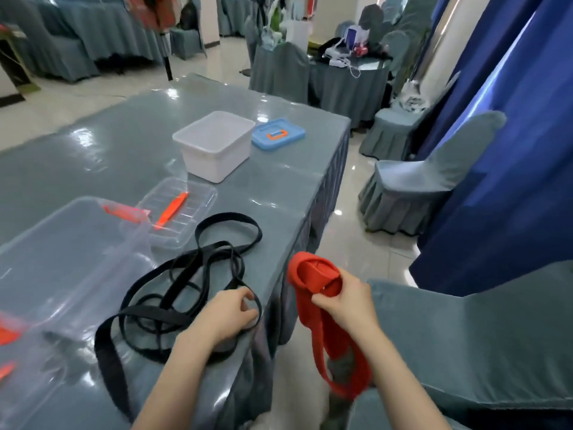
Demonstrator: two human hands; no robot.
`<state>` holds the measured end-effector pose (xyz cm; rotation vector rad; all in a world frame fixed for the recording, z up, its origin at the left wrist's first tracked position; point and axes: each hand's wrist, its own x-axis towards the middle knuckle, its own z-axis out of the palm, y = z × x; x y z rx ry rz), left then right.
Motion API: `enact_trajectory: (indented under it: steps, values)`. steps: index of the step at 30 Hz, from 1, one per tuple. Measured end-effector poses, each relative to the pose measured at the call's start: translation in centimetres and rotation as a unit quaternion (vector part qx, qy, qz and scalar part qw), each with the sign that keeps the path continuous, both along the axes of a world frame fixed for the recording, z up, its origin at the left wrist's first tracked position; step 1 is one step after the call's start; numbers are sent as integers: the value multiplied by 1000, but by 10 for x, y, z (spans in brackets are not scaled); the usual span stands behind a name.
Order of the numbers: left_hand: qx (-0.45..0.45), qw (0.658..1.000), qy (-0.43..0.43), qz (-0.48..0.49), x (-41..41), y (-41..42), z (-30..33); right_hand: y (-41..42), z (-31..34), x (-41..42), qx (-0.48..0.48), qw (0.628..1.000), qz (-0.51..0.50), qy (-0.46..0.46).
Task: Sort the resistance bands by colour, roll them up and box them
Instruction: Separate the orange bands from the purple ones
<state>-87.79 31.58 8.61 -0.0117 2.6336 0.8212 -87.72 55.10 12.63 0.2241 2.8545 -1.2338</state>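
I observe the right hand (347, 301) off the table's right edge, fingers curled round a partly rolled red band (313, 280) whose loose end hangs below. The left hand (228, 315) rests on the table (263, 193), fingers curled on a strand of the tangled black bands (186, 280). A white box (214, 144) stands further back, its blue lid (277, 133) lying just beside it. A clear bin (71, 259) sits left of the tangle.

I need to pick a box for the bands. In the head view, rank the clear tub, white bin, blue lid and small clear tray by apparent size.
1. Clear tub, though it is nearest the camera.
2. White bin.
3. Small clear tray and blue lid: unsure, since the lid lies farther away.
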Motion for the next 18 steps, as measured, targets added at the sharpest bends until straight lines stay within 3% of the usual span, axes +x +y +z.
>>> enact_trajectory:
  steps: [18]
  values:
    - [37,999,3,36,-331,122,5,101,10,-345,38,996,75,13]
